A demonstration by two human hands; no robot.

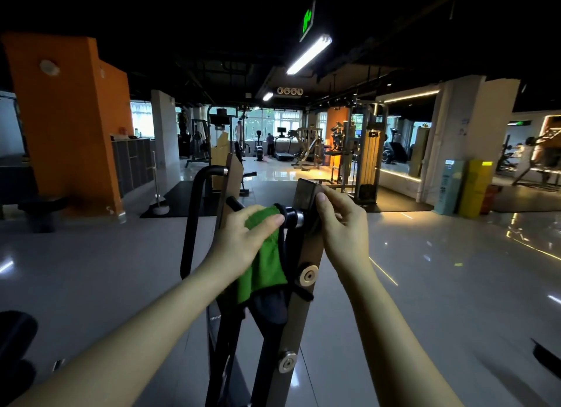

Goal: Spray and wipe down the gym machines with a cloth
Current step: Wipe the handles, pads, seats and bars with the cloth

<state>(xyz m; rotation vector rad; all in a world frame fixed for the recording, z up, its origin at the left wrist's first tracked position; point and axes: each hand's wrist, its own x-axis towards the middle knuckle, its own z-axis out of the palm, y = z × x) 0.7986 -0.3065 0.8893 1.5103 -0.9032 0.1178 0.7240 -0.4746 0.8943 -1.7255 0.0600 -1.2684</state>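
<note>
A gym machine stands right in front of me, with a tan metal arm (303, 309) rising to a black handle bar (235, 203). My left hand (243, 239) grips a green cloth (264, 264) wrapped around that handle, near its black collar (290, 215). The cloth's loose end hangs down below my hand. My right hand (340, 224) holds the top end of the tan arm, thumb on its front face. No spray bottle is in view.
A black curved grip bar (194, 212) rises to the left of the machine. A black padded seat (15, 346) sits at lower left. Glossy tiled floor (440, 285) spreads around. An orange pillar (69, 124) stands at left; further machines stand far ahead.
</note>
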